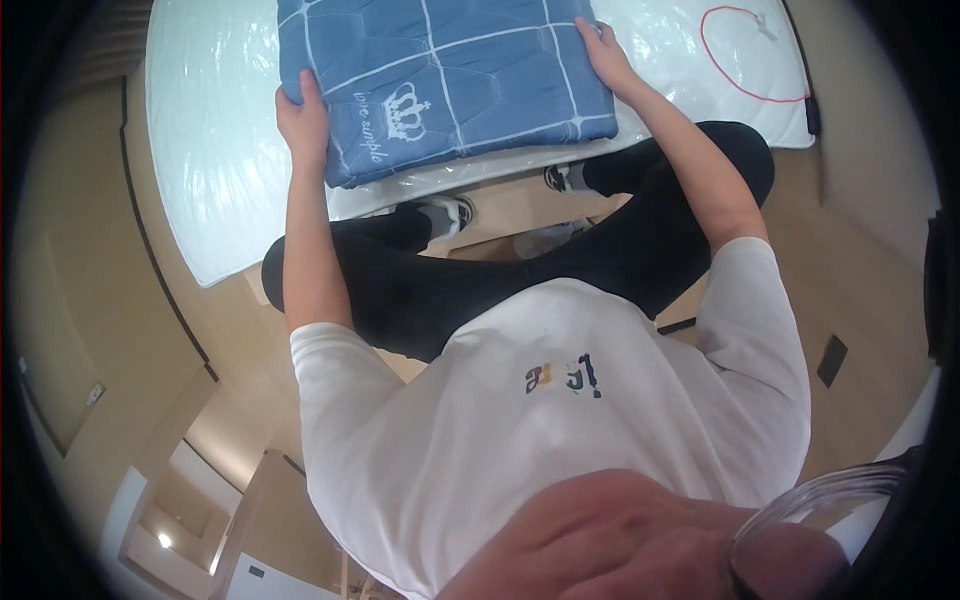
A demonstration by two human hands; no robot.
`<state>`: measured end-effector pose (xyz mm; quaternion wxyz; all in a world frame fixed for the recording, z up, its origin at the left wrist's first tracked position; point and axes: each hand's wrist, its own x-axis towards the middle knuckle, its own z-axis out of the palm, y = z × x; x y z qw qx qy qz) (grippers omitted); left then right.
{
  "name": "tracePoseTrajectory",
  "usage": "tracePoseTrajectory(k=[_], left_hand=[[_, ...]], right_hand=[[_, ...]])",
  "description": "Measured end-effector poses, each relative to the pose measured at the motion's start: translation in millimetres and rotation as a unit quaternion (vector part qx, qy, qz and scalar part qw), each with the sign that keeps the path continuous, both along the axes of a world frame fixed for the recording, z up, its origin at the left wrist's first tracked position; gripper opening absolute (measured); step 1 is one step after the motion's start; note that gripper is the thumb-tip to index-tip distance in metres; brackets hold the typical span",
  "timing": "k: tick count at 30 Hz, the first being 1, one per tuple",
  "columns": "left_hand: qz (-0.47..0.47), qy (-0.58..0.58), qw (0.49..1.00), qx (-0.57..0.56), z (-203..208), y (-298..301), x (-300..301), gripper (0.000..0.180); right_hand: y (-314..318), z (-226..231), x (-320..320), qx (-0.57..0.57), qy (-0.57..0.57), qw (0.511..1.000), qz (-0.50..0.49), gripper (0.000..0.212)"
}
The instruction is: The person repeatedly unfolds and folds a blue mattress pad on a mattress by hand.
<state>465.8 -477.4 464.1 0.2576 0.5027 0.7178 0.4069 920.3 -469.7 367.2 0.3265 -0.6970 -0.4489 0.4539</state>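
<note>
A folded blue quilted pad (500,90) with white grid lines and a white crown print lies at the top middle of the head view. Its far end runs out of the picture. My left hand (303,118) is closed on the pad's left edge, thumb on top and the other fingers mostly hidden at the side. At the right edge, farther up, my right hand (607,62) grips the pad from the side. Beneath the pad is a white mattress (215,130) in shiny clear plastic.
A thin red cord (712,60) curves over the mattress's right part, with a small pale piece at its end. My black-trousered knees (700,165) are spread at the mattress's near edge. Below it, my shoes (462,213) rest near a crumpled clear plastic bag (550,238) on the floor.
</note>
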Motion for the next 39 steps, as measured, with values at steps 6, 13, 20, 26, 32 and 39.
tracePoseTrajectory(k=[6, 13, 20, 26, 32, 39], left_hand=[[0.022, 0.162, 0.976, -0.146, -40, 2, -35, 0.075], [-0.047, -0.3, 0.923, -0.236, -52, 1, -53, 0.085], [-0.022, -0.262, 0.95, -0.168, -15, -17, -28, 0.078], [0.002, -0.278, 0.954, -0.112, -16, -32, -32, 0.069], [0.005, 0.092, 0.966, -0.242, -75, -5, -60, 0.099], [-0.051, -0.132, 0.949, -0.28, -55, -24, -58, 0.107]], right_hand=[[3, 2, -3, 0.006, -0.009, 1.0, 0.006, 0.1], [5, 11, 1, -0.036, 0.227, 0.972, 0.056, 0.093], [-10, 44, -9, 0.047, 0.142, 0.987, 0.055, 0.083], [-9, 77, -30, 0.122, 0.129, 0.984, -0.01, 0.051], [3, 20, -6, -0.008, -0.025, 0.999, 0.021, 0.094], [-21, 34, -22, -0.06, 0.027, 0.998, 0.013, 0.105]])
